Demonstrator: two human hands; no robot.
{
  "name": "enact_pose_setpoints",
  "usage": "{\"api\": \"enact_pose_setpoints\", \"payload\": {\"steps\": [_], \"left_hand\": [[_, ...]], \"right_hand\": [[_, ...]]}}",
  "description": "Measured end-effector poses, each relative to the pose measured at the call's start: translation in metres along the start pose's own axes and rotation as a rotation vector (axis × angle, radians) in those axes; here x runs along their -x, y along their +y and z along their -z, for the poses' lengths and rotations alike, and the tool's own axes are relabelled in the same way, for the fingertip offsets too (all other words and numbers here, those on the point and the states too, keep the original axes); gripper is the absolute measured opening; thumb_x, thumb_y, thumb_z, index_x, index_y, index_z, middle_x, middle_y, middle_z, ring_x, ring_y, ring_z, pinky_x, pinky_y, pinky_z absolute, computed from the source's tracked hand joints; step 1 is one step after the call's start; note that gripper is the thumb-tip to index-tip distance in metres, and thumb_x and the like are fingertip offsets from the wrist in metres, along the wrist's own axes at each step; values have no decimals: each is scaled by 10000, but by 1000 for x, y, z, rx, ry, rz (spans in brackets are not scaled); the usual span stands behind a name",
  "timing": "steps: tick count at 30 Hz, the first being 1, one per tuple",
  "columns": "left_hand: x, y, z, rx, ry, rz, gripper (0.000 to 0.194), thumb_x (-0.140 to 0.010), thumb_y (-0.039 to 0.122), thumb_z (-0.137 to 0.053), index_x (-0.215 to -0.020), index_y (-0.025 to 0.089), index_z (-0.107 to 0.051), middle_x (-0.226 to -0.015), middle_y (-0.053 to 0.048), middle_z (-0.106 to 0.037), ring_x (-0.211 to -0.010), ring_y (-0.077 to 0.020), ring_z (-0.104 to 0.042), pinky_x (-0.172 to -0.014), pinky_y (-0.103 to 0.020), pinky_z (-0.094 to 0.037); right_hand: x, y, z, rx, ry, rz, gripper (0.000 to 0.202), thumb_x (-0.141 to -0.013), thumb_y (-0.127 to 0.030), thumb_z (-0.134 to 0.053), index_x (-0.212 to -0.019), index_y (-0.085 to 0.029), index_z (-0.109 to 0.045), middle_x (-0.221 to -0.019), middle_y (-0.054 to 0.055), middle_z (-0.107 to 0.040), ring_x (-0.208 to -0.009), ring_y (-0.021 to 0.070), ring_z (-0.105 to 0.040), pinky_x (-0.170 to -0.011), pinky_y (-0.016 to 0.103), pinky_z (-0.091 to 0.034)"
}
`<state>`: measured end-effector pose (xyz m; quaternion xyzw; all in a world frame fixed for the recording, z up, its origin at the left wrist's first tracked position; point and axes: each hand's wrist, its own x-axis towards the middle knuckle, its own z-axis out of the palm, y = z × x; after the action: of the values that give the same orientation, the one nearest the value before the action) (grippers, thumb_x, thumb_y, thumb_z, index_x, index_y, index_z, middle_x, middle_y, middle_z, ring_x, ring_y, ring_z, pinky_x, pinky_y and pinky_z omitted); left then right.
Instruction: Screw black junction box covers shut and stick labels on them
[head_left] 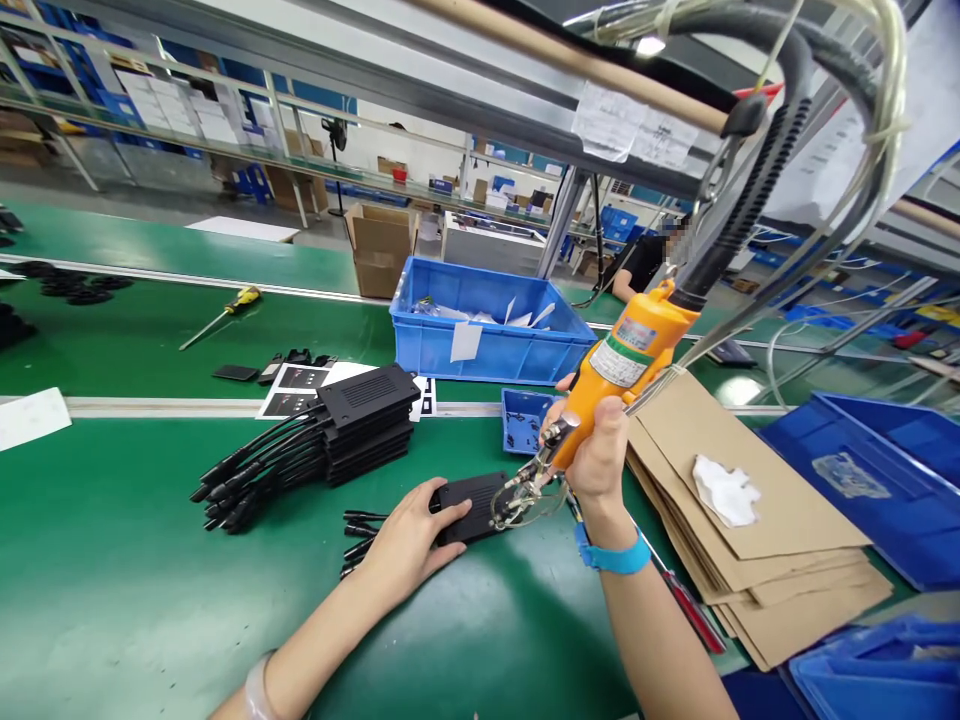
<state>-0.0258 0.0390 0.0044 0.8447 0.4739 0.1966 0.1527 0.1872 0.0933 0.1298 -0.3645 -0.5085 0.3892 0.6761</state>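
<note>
My right hand (594,450) grips an orange electric screwdriver (628,362) that hangs from an overhead cable; its tip (517,497) rests at the right end of a flat black box (471,505) with cables on the green mat. My left hand (409,540) lies flat on the left part of that box, holding it down. A blue band is on my right wrist.
A stack of similar black boxes with cables (360,420) sits to the left. A small blue tray (525,418) and a large blue bin (487,320) stand behind. Cardboard sheets (750,510) lie at right, a yellow screwdriver (225,312) far left. Another person sits far back.
</note>
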Motion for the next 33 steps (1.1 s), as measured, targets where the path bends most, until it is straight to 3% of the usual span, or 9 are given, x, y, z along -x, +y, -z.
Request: {"api": "enact_pose_setpoints", "payload": {"steps": [8, 14, 21, 24, 33], "left_hand": [[-1, 0, 0, 0, -20, 7, 484, -799, 279, -797, -1268, 248, -682, -1355, -194, -517, -1163, -375, -621, -981, -504, -548], [-1, -1, -3, -6, -11, 5, 474, -794, 268, -803, -1253, 257, -688, -1355, -184, -514, -1164, -361, -620, -984, -494, -547], [4, -4, -1, -60, -7, -11, 581, -757, 298, -842, -1303, 323, -645, -1407, -181, -484, -1279, -417, -519, -1017, -584, -491], [3, -4, 1, -40, -52, 15, 601, -765, 260, -837, -1324, 329, -627, -1365, -172, -508, -1224, -385, -567, -1012, -553, -502], [3, -6, -2, 21, -88, 45, 591, -781, 235, -817, -1330, 332, -619, -1367, -159, -491, -1178, -369, -595, -993, -522, -520]], "right_hand": [[11, 4, 5, -47, -22, 2, 555, -841, -740, -494, -978, -210, -589, -583, -40, -561, -310, 91, -427, -259, 203, -292], [20, 4, 6, -70, 12, 33, 528, -826, -708, -519, -957, -204, -602, -566, -28, -541, -414, 120, -484, -344, 227, -345], [-20, -42, -10, 25, 47, 128, 605, -855, -724, -453, -1102, -202, -632, -624, -20, -558, -391, 109, -469, -337, 238, -363], [-39, -50, -16, 32, 41, 190, 605, -862, -728, -441, -1083, -212, -667, -631, -11, -541, -415, 108, -479, -365, 245, -384], [-41, 5, -18, 29, 23, 85, 544, -858, -676, -490, -1103, -226, -673, -567, -12, -525, -400, 139, -500, -375, 271, -413]]}}
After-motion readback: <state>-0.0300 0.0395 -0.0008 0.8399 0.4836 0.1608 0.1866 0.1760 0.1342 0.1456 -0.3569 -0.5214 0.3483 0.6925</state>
